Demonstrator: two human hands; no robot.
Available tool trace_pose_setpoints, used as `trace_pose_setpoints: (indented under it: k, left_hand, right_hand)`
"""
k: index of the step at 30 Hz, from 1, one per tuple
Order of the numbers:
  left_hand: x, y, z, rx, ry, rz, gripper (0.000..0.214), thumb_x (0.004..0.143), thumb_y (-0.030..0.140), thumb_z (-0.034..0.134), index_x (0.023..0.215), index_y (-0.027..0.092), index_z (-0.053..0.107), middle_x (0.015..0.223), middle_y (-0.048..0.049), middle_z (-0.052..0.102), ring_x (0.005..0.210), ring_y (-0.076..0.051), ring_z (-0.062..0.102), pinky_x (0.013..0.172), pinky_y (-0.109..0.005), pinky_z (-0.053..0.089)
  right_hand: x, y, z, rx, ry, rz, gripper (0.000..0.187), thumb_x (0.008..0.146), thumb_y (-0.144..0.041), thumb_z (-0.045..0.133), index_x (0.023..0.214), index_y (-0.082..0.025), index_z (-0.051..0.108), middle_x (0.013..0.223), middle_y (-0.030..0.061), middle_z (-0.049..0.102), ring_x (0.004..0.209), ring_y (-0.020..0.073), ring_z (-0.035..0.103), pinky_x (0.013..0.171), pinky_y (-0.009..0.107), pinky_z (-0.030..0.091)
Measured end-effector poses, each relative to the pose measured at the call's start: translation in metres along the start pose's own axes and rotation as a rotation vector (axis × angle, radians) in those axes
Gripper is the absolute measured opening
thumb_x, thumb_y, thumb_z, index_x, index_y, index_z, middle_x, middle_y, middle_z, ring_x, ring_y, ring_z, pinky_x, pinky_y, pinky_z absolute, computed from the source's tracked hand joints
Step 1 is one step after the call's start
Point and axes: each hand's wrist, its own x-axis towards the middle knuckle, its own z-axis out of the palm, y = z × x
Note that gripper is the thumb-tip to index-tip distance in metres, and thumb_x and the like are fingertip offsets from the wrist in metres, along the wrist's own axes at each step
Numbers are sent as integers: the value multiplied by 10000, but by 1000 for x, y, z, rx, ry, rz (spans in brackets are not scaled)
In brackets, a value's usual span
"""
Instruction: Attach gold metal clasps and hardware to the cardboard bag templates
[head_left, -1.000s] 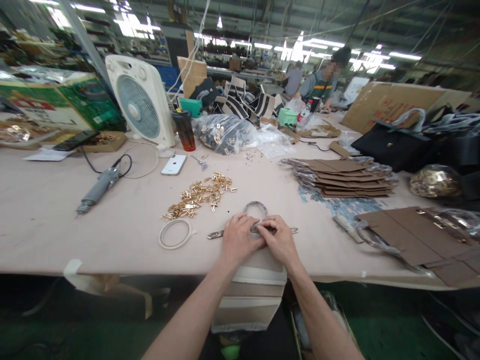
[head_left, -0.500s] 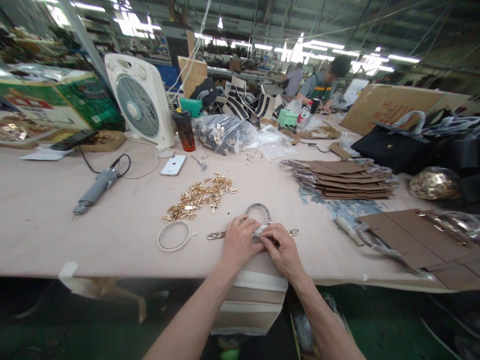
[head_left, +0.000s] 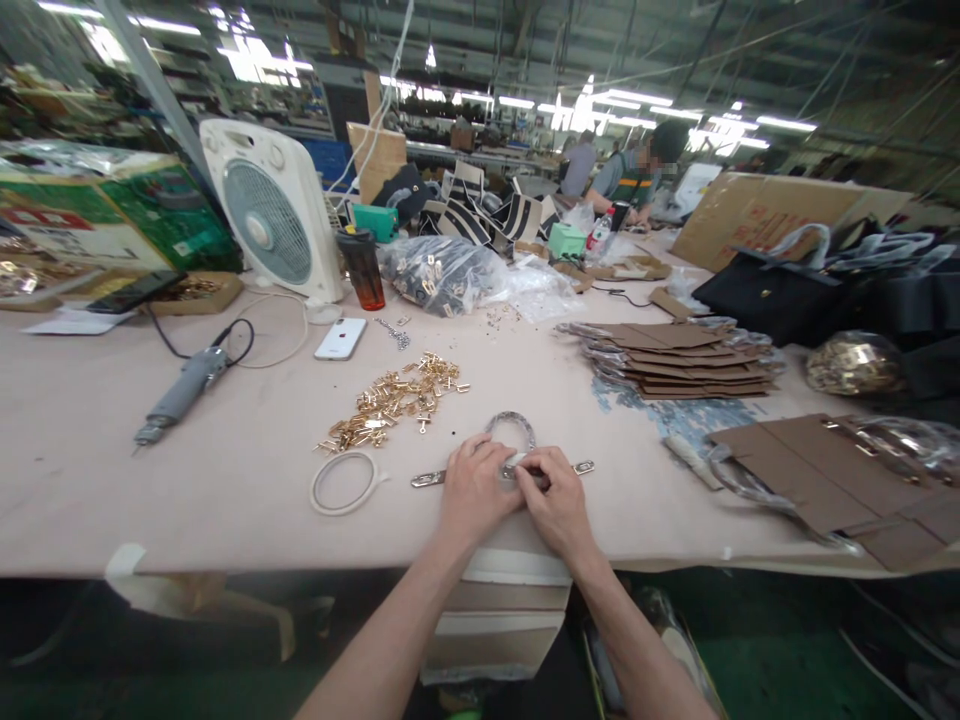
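Observation:
A narrow strap with metal fittings at its ends (head_left: 428,480) lies crosswise near the table's front edge. Behind it stands an arched, plastic-wrapped bag handle (head_left: 514,416). My left hand (head_left: 474,490) is closed over the strap's middle, its fingers bent down beside the handle's base. With thumb and index finger together, my right hand (head_left: 553,495) pinches at the same spot; what is between those fingertips is hidden. Below my wrists, a pale and brown panelled piece (head_left: 499,625) hangs at the table edge. To the left lie a roll of tape (head_left: 343,483) and a pile of gold-coloured metal fittings (head_left: 394,402).
An electric screwdriver (head_left: 180,395), a phone (head_left: 340,339), a fan (head_left: 262,215) and a tumbler (head_left: 364,268) occupy the left side. On the right are stacked brown pieces (head_left: 675,355), a brown bag (head_left: 810,460) and black bags (head_left: 765,290). Another person (head_left: 626,180) works at the back.
The view has shifted slightly, so the table's things sit a little further left and lower. My right fingers have curled a bit more; both hands stay at the strap.

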Motion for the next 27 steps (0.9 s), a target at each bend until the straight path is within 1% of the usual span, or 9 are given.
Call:
trace_pose_setpoints:
  k: [5,9,13,16,19,21,24,25,27]
  left_hand:
    - [1,2,-2,25,-13,-18,348,821,250,766,1164,272,715,1198,-35,757,1317,-297,537,1119,-472,423]
    - [3,5,-5,51,-39,13,309,859,225,715,1161,288,713,1178,-19,759,1308,-290,542,1112,-457,427]
    - [4,-4,-1,99,-44,79,364,857,149,656,1198,267,704,1216,-21,752,1278,-299,559,1100,-452,439]
    - [11,-17,9,128,-64,173,339,852,252,704,1190,278,709,1236,-22,748,1261,-316,570,1079,-455,454]
    - [14,-21,16,161,-27,158,420,843,517,743,1183,271,718,1226,-50,751,1265,-348,571,1055,-489,472]
    - [13,-19,16,180,-13,142,534,816,640,734,1193,262,723,1235,-67,747,1274,-356,572,1058,-504,476]
    - [11,-16,13,188,-19,117,541,817,653,729,1199,271,728,1250,-64,742,1280,-350,575,1067,-515,474]
    - [11,-16,12,180,-23,108,525,819,641,735,1196,275,729,1251,-61,742,1280,-348,576,1068,-517,474]
    - [11,-16,12,150,-25,95,503,817,620,750,1191,284,729,1249,-54,741,1278,-344,576,1067,-523,475]
  right_hand:
    - [5,2,4,-18,-11,31,92,893,-185,641,865,-246,703,989,55,665,967,229,623,878,368,509]
    - [6,-1,10,-70,53,98,138,824,-127,665,902,-231,709,1002,48,647,910,212,608,841,349,510]
    - [-1,-8,12,-100,99,36,187,819,-82,660,903,-235,727,1040,59,653,1052,231,614,973,377,496]
    - [2,-4,3,-38,69,-5,214,828,-108,699,981,-249,752,1095,55,670,1089,221,630,995,363,501]
    - [11,11,-27,115,93,-1,202,885,-232,709,1081,-259,754,1114,45,686,1018,193,666,914,317,535]
    - [19,30,-60,136,247,61,200,944,-317,646,1102,-240,742,1085,47,700,942,180,674,853,301,542]
    - [38,72,-116,-31,484,207,322,996,-405,525,1133,-192,723,1048,75,732,895,196,679,828,313,547]
    - [47,86,-133,-155,516,265,360,1000,-404,489,1148,-175,723,1074,94,744,925,210,688,851,325,550]
    - [66,112,-161,-340,470,333,367,977,-378,482,1112,-167,750,1085,115,766,974,237,701,914,353,542]
